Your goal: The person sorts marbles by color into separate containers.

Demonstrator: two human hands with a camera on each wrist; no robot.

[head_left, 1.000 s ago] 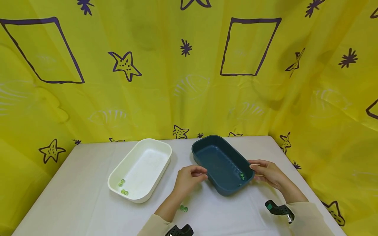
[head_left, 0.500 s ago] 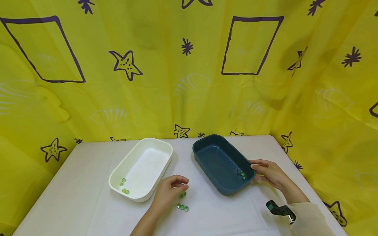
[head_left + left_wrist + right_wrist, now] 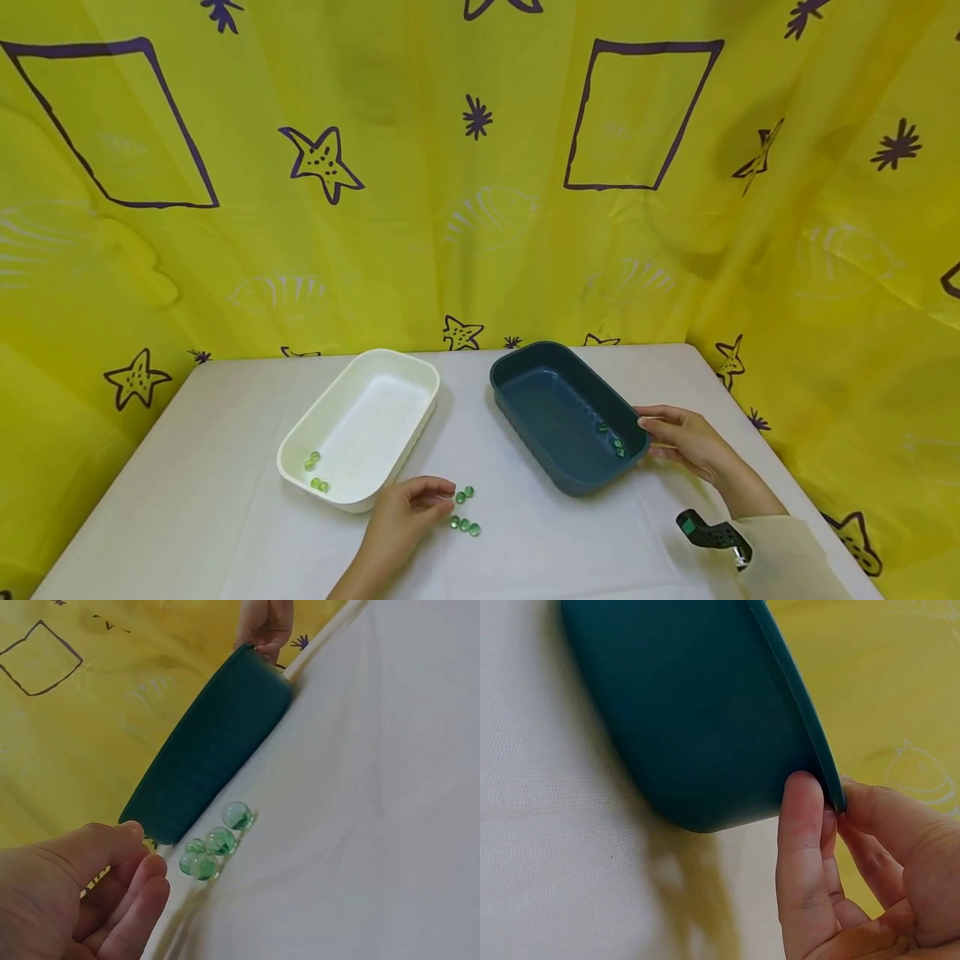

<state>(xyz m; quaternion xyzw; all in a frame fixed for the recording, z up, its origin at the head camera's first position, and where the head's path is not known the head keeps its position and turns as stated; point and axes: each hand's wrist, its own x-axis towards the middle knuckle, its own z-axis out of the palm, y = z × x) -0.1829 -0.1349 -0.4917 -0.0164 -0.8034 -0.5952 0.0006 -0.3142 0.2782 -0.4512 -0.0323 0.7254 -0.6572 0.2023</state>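
Note:
My right hand (image 3: 693, 446) pinches the near right rim of a dark teal tray (image 3: 551, 417); in the right wrist view, a finger (image 3: 801, 847) lies against the tray's outer wall below the rim. Three green marbles (image 3: 618, 444) sit inside, toward that corner. My left hand (image 3: 405, 517) is low over the cloth between the trays, fingers loosely bent, with nothing visible between thumb and fingers. Just right of its fingertips are green glass marbles, a pair (image 3: 465, 494) and a row of three (image 3: 465, 525). The left wrist view shows these marbles (image 3: 220, 841) beyond the fingers.
A white tray (image 3: 375, 417) stands to the left, with several yellow-green marbles (image 3: 318, 485) at its near end. White cloth (image 3: 187, 500) covers the table. A yellow patterned curtain (image 3: 405, 208) hangs behind and along the sides.
My left hand has moved left and toward me from beside the teal tray, uncovering the loose marbles. One marble inside that tray has rolled farther back. My right hand keeps its place.

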